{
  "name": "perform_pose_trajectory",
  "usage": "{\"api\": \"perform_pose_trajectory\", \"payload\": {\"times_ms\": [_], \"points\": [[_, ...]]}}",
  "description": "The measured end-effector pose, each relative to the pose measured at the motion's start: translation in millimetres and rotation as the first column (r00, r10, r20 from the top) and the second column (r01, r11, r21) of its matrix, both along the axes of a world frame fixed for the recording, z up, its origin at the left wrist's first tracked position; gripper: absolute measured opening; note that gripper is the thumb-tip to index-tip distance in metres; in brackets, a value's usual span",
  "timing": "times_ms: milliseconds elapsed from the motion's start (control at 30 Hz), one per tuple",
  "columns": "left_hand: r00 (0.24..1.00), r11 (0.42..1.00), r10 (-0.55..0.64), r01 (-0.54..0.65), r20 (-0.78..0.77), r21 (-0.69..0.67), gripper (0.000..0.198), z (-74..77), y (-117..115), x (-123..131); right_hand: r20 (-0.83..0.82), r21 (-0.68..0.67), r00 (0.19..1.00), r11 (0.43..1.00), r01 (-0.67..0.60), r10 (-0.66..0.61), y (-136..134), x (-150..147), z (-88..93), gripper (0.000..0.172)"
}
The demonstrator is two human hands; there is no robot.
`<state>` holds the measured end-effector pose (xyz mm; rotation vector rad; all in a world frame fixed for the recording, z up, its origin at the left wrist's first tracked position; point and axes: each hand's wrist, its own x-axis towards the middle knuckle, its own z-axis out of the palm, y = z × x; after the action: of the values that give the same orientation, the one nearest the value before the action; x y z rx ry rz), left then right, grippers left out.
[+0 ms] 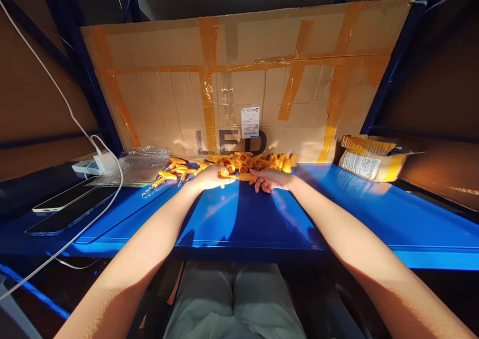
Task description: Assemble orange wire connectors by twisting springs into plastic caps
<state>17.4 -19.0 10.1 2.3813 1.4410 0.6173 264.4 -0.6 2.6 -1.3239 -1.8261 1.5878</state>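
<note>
My left hand is closed in a pinch on a small yellow plastic piece. Closed too, my right hand grips a yellow-orange plastic tube between thumb and fingers. The two parts meet or nearly meet end to end; I cannot tell whether they are joined. Just behind both hands lies a pile of hollow yellow-orange tubes, several with open ends facing me. To the left of my left hand are several yellow pieces with spiral bodies and clear beaded tips.
A large taped cardboard sheet stands along the back of the blue table. At right sits an open small carton. On the left are clear plastic bags, two phones, a white charger and a loose cable.
</note>
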Motion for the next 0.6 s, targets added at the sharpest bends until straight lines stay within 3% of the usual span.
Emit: {"api": "perform_pose_trajectory", "payload": {"times_ms": [400, 600], "points": [[1.0, 1.0, -0.012, 0.013, 0.026, -0.004, 0.028, -1.2, 0.0, -0.6, -0.037, -0.062, 0.999, 0.998, -0.023, 0.021, 6.2, 1.4, -3.3, 0.048], [1.0, 1.0, -0.012, 0.012, -0.005, 0.011, 0.024, -0.7, 1.5, 0.7, -0.156, -0.113, 0.987, 0.994, 0.011, -0.029, 7.9, 0.5, -2.3, 0.032]]}}
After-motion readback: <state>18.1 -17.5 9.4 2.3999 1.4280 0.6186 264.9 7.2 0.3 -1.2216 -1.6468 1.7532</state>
